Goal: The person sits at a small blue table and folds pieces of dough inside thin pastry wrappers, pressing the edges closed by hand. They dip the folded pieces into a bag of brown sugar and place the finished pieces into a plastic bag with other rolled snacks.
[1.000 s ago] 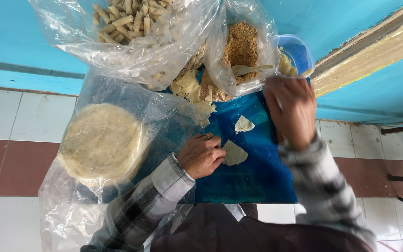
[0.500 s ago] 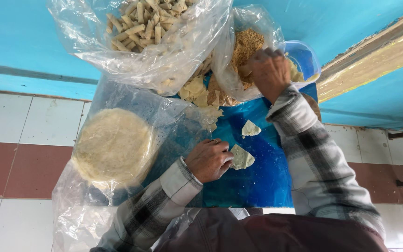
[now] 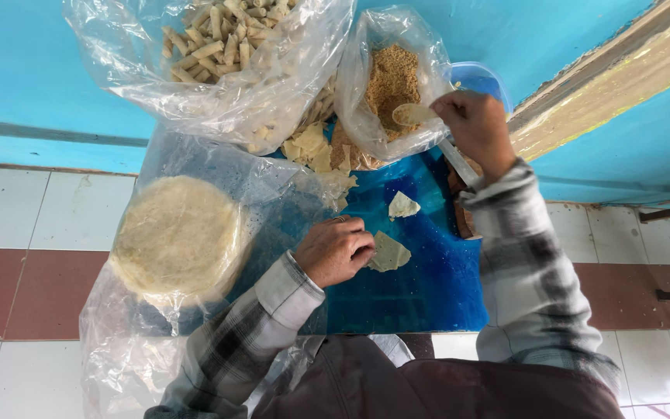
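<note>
The right hand's fingers are pinched together on the handle of a pale spoon, whose shallow bowl sits inside the mouth of a clear plastic bag of golden-brown crumbs. The right hand is raised at the far end of the blue board, wrist bent, forearm in a grey-and-white checked sleeve running back along the board's right edge.

The left hand's fingers are curled together, tips pressing the edge of a thin, pale, roughly triangular wrapper piece that lies flat near the middle of the board. The left hand rests knuckles up, its checked sleeve coming from the board's near-left corner.

A smaller folded wrapper scrap lies on the board just beyond the held piece, apart from it. Loose wrapper offcuts, dry and curled, heap at the board's far-left corner. To the left of the board, a round stack of thin cream wrappers sits in crinkled clear plastic. Beyond the board, a large clear bag of beige rolled sticks leans against the blue wall. A blue plastic container stands at the board's far-right corner, behind the right hand
</note>
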